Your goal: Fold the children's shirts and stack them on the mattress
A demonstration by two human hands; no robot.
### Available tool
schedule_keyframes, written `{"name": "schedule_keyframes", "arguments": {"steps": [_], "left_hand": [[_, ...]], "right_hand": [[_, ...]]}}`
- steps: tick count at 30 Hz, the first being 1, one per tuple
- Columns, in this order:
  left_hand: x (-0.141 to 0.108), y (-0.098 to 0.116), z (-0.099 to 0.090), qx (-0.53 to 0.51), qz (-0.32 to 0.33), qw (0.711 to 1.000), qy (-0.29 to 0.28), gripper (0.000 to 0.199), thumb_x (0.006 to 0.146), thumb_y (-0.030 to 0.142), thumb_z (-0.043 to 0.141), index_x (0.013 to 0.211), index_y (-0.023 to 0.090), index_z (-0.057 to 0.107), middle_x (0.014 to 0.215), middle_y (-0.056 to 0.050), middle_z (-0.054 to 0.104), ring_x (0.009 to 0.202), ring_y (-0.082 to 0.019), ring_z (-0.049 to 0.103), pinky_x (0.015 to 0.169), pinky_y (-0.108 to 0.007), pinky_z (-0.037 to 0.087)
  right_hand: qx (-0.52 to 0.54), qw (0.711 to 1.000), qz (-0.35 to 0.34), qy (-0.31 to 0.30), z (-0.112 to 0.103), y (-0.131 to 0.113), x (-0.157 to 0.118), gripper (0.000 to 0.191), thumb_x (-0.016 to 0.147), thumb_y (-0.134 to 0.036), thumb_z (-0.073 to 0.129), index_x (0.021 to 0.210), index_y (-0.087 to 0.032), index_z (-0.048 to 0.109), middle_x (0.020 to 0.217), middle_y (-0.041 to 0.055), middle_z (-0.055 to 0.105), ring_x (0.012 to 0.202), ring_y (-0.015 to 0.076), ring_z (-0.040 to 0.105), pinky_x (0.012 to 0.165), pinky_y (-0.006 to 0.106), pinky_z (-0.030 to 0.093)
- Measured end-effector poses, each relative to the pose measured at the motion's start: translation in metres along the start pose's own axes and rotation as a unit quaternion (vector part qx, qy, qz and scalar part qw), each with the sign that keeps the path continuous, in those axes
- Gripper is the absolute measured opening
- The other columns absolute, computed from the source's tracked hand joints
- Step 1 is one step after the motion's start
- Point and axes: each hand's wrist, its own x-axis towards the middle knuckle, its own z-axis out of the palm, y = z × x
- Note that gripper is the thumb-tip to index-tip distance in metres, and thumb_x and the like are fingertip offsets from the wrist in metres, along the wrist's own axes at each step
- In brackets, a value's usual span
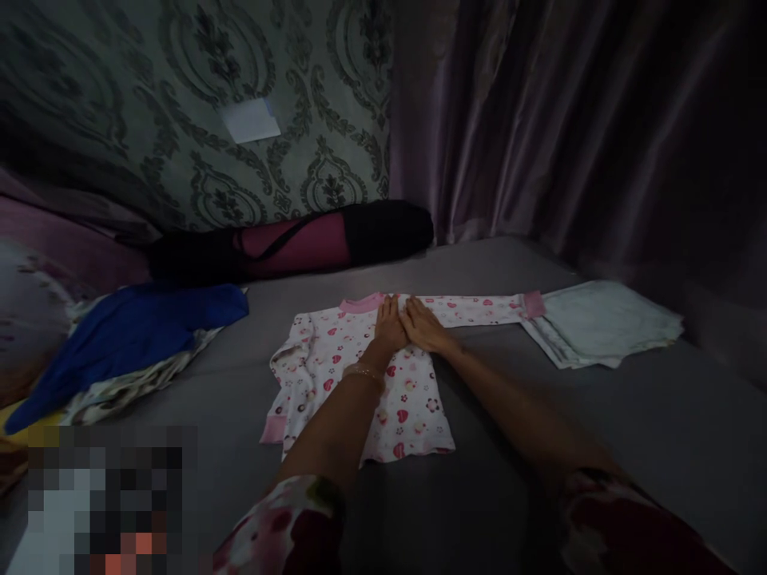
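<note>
A small white shirt with pink and red prints, pink collar and pink cuffs lies on the grey bed sheet. Its right-hand sleeve stretches straight out to the right; the left-hand one is bent down along the body. My left hand rests flat on the upper part near the collar, fingers pointing away. Beside it, my right hand lies flat near the shoulder, fingers extended. The two hands touch or nearly touch, and neither grasps the cloth.
Folded pale cloths lie at the right, meeting the sleeve's cuff. A blue garment tops a pile at the left. Behind is a black and pink long bag against the patterned wall. Curtains hang at the right.
</note>
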Motion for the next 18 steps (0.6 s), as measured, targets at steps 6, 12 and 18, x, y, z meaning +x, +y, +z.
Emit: {"name": "schedule_keyframes", "arguments": {"steps": [6, 12, 18], "left_hand": [[-0.001, 0.003, 0.000, -0.030, -0.012, 0.999, 0.031, 0.064, 0.088, 0.059, 0.047, 0.146, 0.031, 0.039, 0.157, -0.009, 0.027, 0.145, -0.039, 0.014, 0.115, -0.054, 0.018], [-0.003, 0.005, -0.004, -0.048, -0.023, 0.999, 0.012, 0.077, 0.083, 0.076, 0.037, 0.146, 0.032, 0.038, 0.158, -0.008, 0.024, 0.146, -0.038, 0.012, 0.116, -0.053, 0.017], [-0.001, 0.005, -0.016, -0.081, -0.035, 0.995, -0.051, 0.078, 0.083, 0.076, 0.037, 0.148, 0.032, 0.034, 0.161, -0.008, 0.012, 0.147, -0.036, 0.001, 0.117, -0.050, 0.007]], "right_hand": [[-0.050, 0.993, 0.102, -0.024, -0.021, 0.036, -0.015, 0.070, 0.097, -0.053, 0.013, 0.151, -0.010, 0.024, 0.159, 0.0138, 0.016, 0.147, 0.0309, 0.007, 0.117, 0.053, 0.004], [-0.083, 0.960, 0.266, -0.031, -0.049, 0.073, -0.028, 0.061, 0.096, -0.055, 0.015, 0.153, -0.032, 0.019, 0.162, 0.0063, 0.004, 0.145, 0.0385, -0.004, 0.107, 0.070, -0.001], [-0.113, 0.933, 0.341, 0.008, -0.055, 0.087, -0.036, 0.065, 0.095, -0.056, 0.014, 0.153, -0.029, 0.018, 0.161, 0.0120, 0.006, 0.145, 0.0382, -0.003, 0.107, 0.070, 0.001]]}}
